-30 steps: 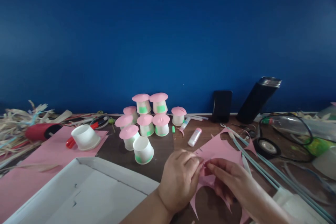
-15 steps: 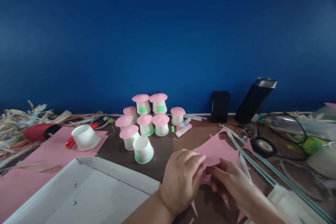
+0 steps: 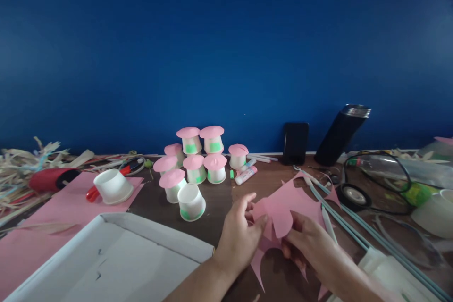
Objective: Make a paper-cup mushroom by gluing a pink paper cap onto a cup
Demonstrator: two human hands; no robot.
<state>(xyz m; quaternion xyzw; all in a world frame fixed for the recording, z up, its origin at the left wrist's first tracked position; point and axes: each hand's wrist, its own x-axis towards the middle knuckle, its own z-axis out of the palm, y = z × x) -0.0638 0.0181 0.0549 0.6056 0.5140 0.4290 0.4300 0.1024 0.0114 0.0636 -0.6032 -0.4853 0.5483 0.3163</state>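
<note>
A round piece of pink paper (image 3: 282, 221) with a slit cut in it is held between my two hands, its cut edges spread apart. My left hand (image 3: 238, 236) pinches its left side between thumb and fingers. On the other side, my right hand (image 3: 309, 240) grips the lower right edge; some of those fingertips are hidden behind the paper. Beneath them lies a pink paper sheet (image 3: 304, 200) with curved cut-outs. Ahead to the left stands an upturned white paper cup (image 3: 191, 200) with a green patch, near several cups topped by pink paper cones (image 3: 172, 179).
A white box lid (image 3: 148, 264) lies at front left. Behind it, another white cup (image 3: 112, 186) stands on pink paper (image 3: 63, 210). A glue stick (image 3: 246, 175), a black phone (image 3: 295, 144) and a leaning black flask (image 3: 339, 137) are farther back. Grey-blue cords (image 3: 354, 226) run along the right.
The paper piece has been turned and opened out, so its slit now shows. My left hand's fingers have shifted from covering it to pinching its left side.
</note>
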